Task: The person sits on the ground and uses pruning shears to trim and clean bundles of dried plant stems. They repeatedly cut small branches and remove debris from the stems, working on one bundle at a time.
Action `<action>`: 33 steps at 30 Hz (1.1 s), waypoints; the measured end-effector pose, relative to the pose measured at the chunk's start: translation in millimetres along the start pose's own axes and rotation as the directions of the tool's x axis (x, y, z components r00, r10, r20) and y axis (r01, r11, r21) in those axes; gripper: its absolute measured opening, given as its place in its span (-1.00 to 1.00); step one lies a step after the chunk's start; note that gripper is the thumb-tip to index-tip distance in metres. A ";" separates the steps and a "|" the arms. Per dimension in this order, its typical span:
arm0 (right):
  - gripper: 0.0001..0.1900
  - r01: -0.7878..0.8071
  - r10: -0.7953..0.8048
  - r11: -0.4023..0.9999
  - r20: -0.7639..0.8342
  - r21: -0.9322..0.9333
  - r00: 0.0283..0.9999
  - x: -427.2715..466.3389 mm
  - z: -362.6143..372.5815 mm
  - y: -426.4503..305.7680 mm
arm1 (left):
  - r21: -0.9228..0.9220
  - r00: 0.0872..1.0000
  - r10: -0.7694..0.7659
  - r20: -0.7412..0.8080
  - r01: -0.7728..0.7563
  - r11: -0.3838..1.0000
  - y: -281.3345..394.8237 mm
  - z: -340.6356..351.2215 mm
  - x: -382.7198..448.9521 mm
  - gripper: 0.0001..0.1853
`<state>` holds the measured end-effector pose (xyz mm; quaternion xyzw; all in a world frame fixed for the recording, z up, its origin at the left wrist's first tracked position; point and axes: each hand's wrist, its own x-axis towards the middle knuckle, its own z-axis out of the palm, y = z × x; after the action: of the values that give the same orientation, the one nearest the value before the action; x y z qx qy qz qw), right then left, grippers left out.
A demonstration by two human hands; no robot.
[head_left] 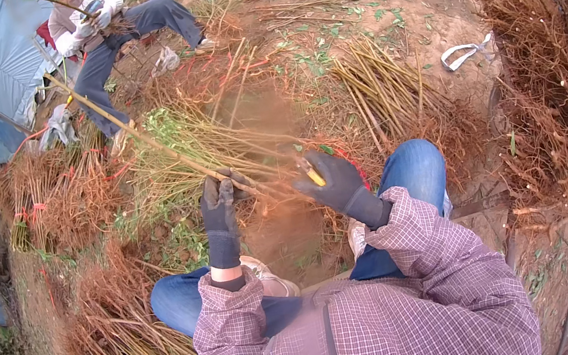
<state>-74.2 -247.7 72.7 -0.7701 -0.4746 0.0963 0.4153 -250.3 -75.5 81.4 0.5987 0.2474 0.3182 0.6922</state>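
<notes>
My left hand (221,203), in a dark glove, is closed around the lower part of a long bare sapling stem (139,133), which slants up to the left. Its reddish roots (271,202) hang between my two hands. My right hand (331,179), gloved too, grips a small tool with a yellow handle (315,176) close to the roots; its working end is too blurred to name. Beyond my hands lies a loose heap of thin green-stemmed saplings (192,142), partly behind the held stem.
Bundled saplings with red ties (38,207) lie at the left, another bundle (128,330) by my left knee. A stack of thicker stems (382,86) lies ahead right; a tall root pile (542,92) stands far right. A co-worker (93,34) sits upper left, holding a stem.
</notes>
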 end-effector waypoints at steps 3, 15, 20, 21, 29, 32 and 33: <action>-0.42 0.103 -0.100 0.993 -0.062 0.054 0.993 2.8 -20.5 -30.4 | -0.149 0.987 -0.025 0.162 0.050 0.988 11.9 50.2 14.4 -0.60; -0.55 -0.596 0.435 0.633 -0.409 -0.494 0.802 40.4 -232.3 217.2 | 0.021 0.928 -0.102 0.359 0.101 0.995 -9.6 76.4 40.5 -0.47; -0.57 -0.585 0.365 0.420 -0.461 -0.694 0.809 3.5 -199.5 267.4 | 0.166 0.941 -0.251 0.228 0.216 0.962 -63.4 18.2 -2.4 -0.48; -0.60 -0.530 0.236 0.476 -0.479 -0.702 0.846 4.1 -189.4 247.1 | 0.187 0.939 -0.284 0.195 0.249 0.950 -73.8 9.6 -9.5 -0.49; -0.87 -0.461 0.510 0.479 -0.191 -0.747 0.839 -21.9 -54.1 250.2 | 0.202 0.933 -0.339 0.118 0.312 0.928 -129.8 3.4 -5.6 -0.54; -0.89 -0.402 0.546 0.184 -0.247 -0.897 0.800 -50.5 -76.3 301.4 | 0.185 0.935 -0.338 0.106 0.315 0.931 -145.2 -8.0 2.0 -0.57; -0.89 -0.342 0.502 0.130 -0.236 -0.931 0.832 -62.3 -88.2 322.5 | 0.224 0.938 -0.331 0.100 0.303 0.926 -149.5 -12.7 2.0 -0.58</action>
<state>150.6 -412.5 -122.2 -0.9515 -0.2233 -0.0422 -0.2073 -236.6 -77.6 -68.0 0.6392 0.3248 0.1332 0.6843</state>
